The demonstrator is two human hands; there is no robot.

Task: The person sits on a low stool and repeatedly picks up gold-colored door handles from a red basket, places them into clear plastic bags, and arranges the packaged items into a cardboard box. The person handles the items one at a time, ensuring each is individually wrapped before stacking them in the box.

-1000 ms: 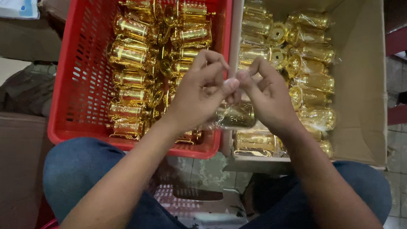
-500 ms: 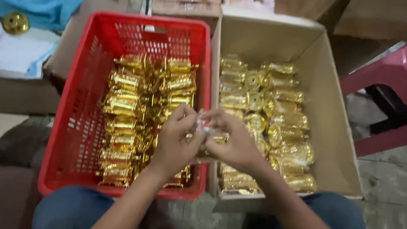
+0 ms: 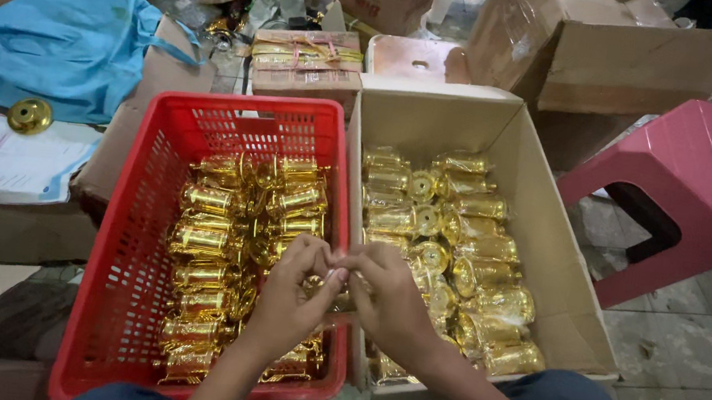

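Pinching small gold piece (image 3: pixel 332 286) between fingertips of left hand (image 3: pixel 290 294) and right hand (image 3: pixel 387 297), both closed narrow on it, over rim where red crate (image 3: pixel 119 264) meets box (image 3: pixel 543 244). Piece mostly hidden; long axis, facing cannot tell. Crate walls hem left hand; box wall close on right. Gold parts (image 3: pixel 230 240) in crate lie mostly crosswise; wrapped parts (image 3: pixel 456 244) fill box. Open floor right, past pink stool (image 3: pixel 689 180). Blue bag (image 3: pixel 75 47), papers (image 3: pixel 3 162) far left.
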